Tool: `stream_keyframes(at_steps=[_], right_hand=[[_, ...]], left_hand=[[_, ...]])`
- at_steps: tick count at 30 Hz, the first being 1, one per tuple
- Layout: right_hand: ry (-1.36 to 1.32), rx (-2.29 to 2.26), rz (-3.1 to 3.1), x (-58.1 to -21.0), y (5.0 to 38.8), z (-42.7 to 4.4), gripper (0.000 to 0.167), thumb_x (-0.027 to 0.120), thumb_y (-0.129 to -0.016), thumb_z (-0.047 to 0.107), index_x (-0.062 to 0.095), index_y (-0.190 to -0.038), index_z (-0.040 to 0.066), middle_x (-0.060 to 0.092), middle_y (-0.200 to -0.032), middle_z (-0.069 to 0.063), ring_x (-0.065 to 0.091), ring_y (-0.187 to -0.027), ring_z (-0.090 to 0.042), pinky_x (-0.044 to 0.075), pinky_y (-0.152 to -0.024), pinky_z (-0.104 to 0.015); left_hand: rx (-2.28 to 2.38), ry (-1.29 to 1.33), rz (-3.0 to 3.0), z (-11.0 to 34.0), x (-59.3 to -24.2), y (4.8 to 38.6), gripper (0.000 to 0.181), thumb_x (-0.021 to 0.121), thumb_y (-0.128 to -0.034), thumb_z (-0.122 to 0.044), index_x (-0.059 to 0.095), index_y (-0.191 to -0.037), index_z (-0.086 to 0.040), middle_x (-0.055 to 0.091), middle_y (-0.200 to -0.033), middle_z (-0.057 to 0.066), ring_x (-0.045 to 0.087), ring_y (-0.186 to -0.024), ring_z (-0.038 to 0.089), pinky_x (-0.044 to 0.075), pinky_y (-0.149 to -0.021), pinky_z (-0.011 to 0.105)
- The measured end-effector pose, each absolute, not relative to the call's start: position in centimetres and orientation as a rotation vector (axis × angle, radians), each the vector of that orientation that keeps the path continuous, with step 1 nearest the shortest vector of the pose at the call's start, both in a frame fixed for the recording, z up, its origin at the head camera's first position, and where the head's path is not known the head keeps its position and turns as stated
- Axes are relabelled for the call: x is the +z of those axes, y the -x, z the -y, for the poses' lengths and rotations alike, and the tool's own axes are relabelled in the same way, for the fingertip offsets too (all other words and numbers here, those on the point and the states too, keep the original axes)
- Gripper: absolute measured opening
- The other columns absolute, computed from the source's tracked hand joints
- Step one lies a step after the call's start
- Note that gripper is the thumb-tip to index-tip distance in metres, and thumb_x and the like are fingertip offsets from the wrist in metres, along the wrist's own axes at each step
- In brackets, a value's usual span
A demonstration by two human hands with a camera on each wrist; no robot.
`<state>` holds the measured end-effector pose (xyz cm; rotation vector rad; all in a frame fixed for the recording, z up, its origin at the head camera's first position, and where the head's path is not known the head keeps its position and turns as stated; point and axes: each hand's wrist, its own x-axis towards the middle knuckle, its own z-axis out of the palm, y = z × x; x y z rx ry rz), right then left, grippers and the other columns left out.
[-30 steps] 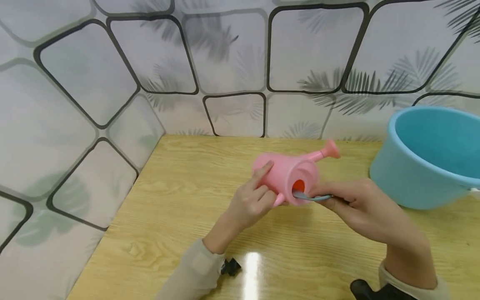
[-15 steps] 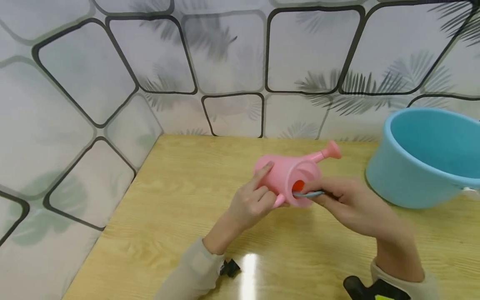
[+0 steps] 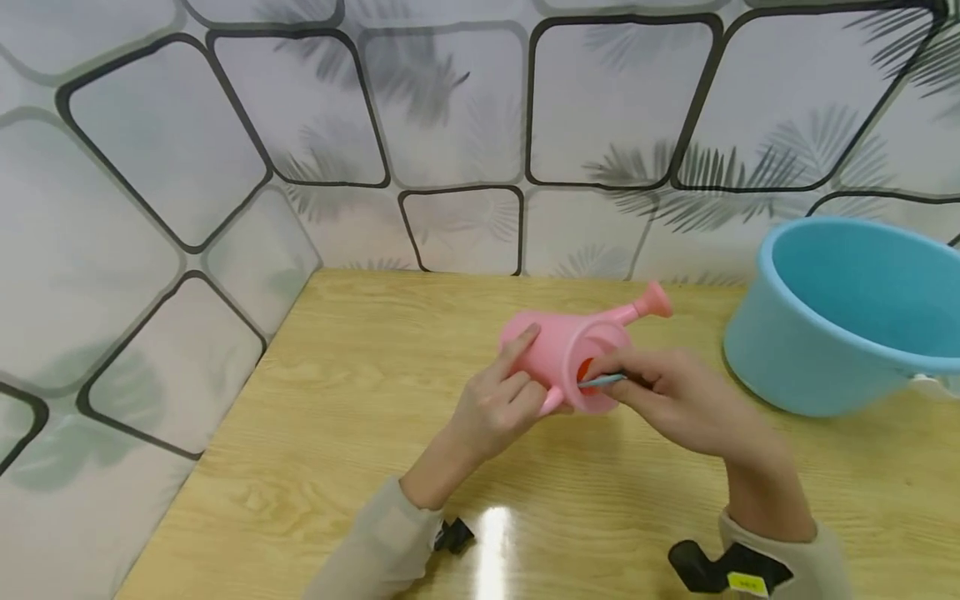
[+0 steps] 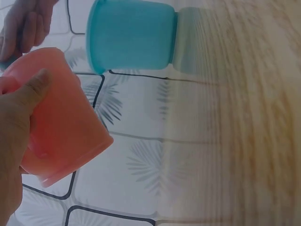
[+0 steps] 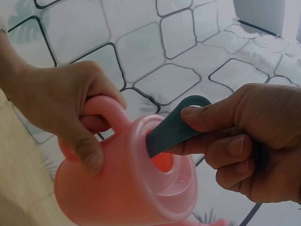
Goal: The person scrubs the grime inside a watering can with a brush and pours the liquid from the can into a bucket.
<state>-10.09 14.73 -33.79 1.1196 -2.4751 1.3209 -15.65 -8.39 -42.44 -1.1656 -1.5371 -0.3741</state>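
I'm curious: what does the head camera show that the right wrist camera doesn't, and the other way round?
Only the head view: the blue bucket on the table, and the right sleeve.

Only the right wrist view: the broad face of the blue-grey tool, edge-on from above, and the right hand's curled fingertips.

Both: the left hand gripping the pink watering can, the right hand pinching the tool at its opening, and the patterned wallpaper.

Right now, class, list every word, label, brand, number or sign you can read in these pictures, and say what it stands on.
Yellow label on the black mount by the right sleeve: too small and blurred to read.
Watering can and bucket: no writing visible.
Nothing else readable.
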Motion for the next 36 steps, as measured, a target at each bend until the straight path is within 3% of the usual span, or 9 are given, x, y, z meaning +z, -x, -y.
stream_keyframes(at_steps=[7,12,18,23,28,33,36], right_hand=[[-1.181,1.372,2.360,-33.2,9.6,-15.8,0.040,0.066,-0.082,-0.020,0.072,-0.110,0.008,0.064,-0.081,0.011,0.045,-0.059,-0.004,0.046,-0.058,-0.019],[-1.169,1.361,2.401,-33.2,10.4,-15.3,0.035,0.067,-0.085,-0.015,0.072,-0.109,0.009,0.063,-0.077,0.010,0.050,-0.062,-0.004,0.048,-0.059,-0.019],[-1.152,1.333,2.369,-33.0,10.2,-15.6,0.037,0.066,-0.083,-0.019,0.073,-0.108,0.008,0.040,-0.062,0.011,0.035,-0.053,-0.002,0.037,-0.048,-0.021],[-1.183,1.313,2.384,-33.4,10.5,-14.6,0.031,0.068,-0.084,-0.014,0.073,-0.106,0.007,0.050,-0.068,0.010,0.042,-0.058,-0.002,0.042,-0.053,-0.020],[-1.192,1.347,2.317,-33.4,9.7,-15.3,0.038,0.067,-0.081,-0.020,0.074,-0.107,0.007,0.052,-0.069,0.011,0.040,-0.056,-0.003,0.041,-0.052,-0.020],[-1.073,1.447,2.416,-34.0,9.9,-15.1,0.030,0.067,-0.088,-0.010,0.074,-0.111,0.007,0.067,-0.080,0.004,0.052,-0.063,-0.007,0.048,-0.059,-0.020],[-0.949,1.463,2.441,-33.6,9.4,-15.1,0.025,0.067,-0.090,-0.006,0.074,-0.110,0.008,0.061,-0.072,0.005,0.046,-0.057,-0.008,0.044,-0.054,-0.022]], left_hand=[[-0.377,1.161,1.541,8.5,-42.0,16.0,0.048,0.063,-0.0988,-0.027,0.042,-0.059,-0.011,0.038,-0.051,-0.001,0.068,-0.108,0.038,0.054,-0.095,0.036],[-0.360,1.183,1.557,8.7,-41.9,16.3,0.048,0.065,-0.0977,-0.029,0.043,-0.059,-0.011,0.039,-0.050,-0.001,0.069,-0.106,0.036,0.052,-0.099,0.038],[-0.348,1.164,1.590,8.9,-42.2,16.6,0.047,0.064,-0.0981,-0.027,0.044,-0.059,-0.011,0.041,-0.051,-0.001,0.068,-0.108,0.035,0.056,-0.092,0.033],[-0.358,1.164,1.611,9.1,-42.4,16.3,0.048,0.064,-0.0979,-0.029,0.044,-0.058,-0.011,0.041,-0.051,-0.001,0.067,-0.111,0.036,0.057,-0.089,0.033],[-0.379,1.154,1.581,9.3,-42.3,16.0,0.048,0.064,-0.0984,-0.025,0.043,-0.058,-0.011,0.040,-0.051,-0.001,0.067,-0.109,0.037,0.058,-0.086,0.034],[-0.362,1.125,1.580,9.3,-41.7,15.9,0.048,0.067,-0.0965,-0.027,0.044,-0.058,-0.010,0.040,-0.051,0.000,0.068,-0.108,0.037,0.056,-0.090,0.036],[-0.379,1.108,1.563,9.2,-41.5,16.1,0.049,0.068,-0.0958,-0.028,0.043,-0.058,-0.009,0.039,-0.050,0.001,0.070,-0.103,0.036,0.055,-0.093,0.038]])
